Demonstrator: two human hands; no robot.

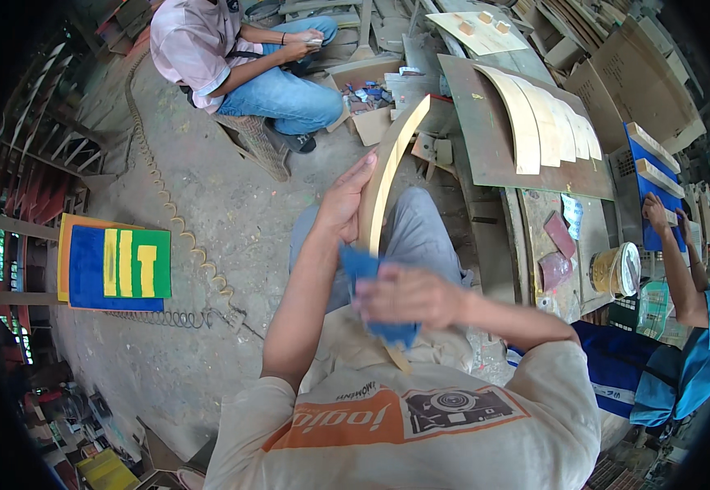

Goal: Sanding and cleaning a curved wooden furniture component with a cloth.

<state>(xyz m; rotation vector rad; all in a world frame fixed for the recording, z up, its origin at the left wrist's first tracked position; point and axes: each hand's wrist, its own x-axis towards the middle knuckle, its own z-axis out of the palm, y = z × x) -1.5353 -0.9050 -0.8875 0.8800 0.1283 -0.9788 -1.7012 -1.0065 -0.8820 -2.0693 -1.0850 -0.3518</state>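
Note:
A curved strip of pale wood (385,177) stands tilted over my lap, its upper end pointing away from me. My left hand (346,202) grips it around the middle, thumb along its side. Lower down, my right hand (407,297) presses a blue sheet of sandpaper (361,266) against the wood; hand and sheet are blurred. The sheet hides part of the strip, whose lower tip shows near my shirt. To the right, several curved wooden pieces (523,122) of graded length lie side by side on a brown board (477,153).
A bench (517,245) at right holds red sandpaper pieces (557,236) and a tub (612,269). One person (245,67) sits ahead left by a cardboard box (372,125); another's hands (655,214) touch a blue board (649,184). A coiled hose (174,217) and painted panels (116,266) are left.

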